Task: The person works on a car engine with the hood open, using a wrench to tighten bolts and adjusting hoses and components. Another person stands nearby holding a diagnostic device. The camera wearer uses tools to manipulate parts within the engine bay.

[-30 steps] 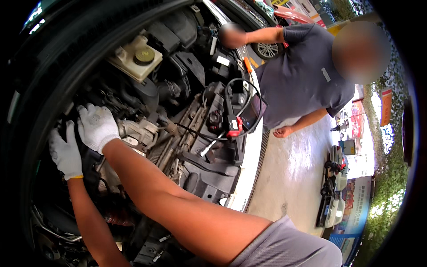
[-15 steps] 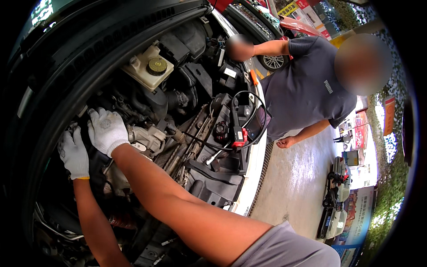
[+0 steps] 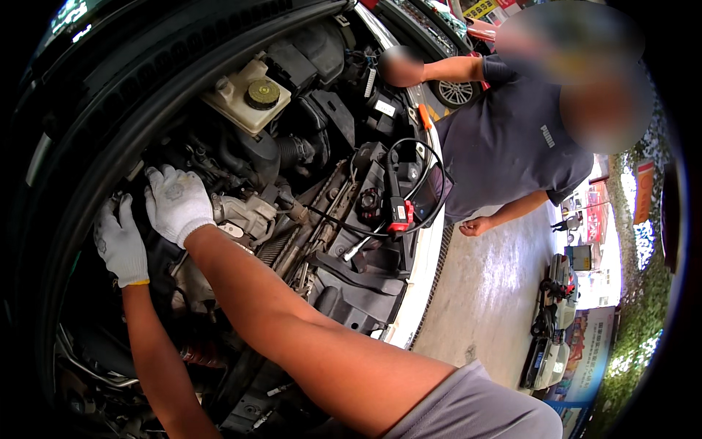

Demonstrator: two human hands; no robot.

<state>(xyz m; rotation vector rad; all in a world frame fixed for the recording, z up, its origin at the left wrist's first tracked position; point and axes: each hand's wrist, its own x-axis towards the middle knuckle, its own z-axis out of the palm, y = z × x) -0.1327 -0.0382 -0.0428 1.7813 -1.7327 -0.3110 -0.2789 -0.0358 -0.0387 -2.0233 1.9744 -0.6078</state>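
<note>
Both my hands wear white knit gloves and reach into the back of a car's engine bay. My left hand (image 3: 121,241) is beside the dark rear wall of the bay; its fingers are stretched and apart, with the tips in shadow. Just right of it, my right hand (image 3: 178,206) bends its fingers down over the back of the engine (image 3: 194,282). Its fingertips, and whatever they grip, are hidden. A metal housing (image 3: 248,219) lies right beside the right glove. Farther off stands a pale fluid reservoir (image 3: 238,113) with a yellowish cap (image 3: 262,94).
A black and red handheld tool (image 3: 398,208) with a looped black cable (image 3: 444,175) rests on the front of the bay, near a metal socket tool (image 3: 363,245). An orange-handled tool (image 3: 424,117) lies on the white car edge. A person (image 3: 504,139) stands beside it, one arm over the bay.
The view has shifted slightly, so the bay and the person sit a little differently in it. My gloved hands stay at the same spot, with small finger movements.
</note>
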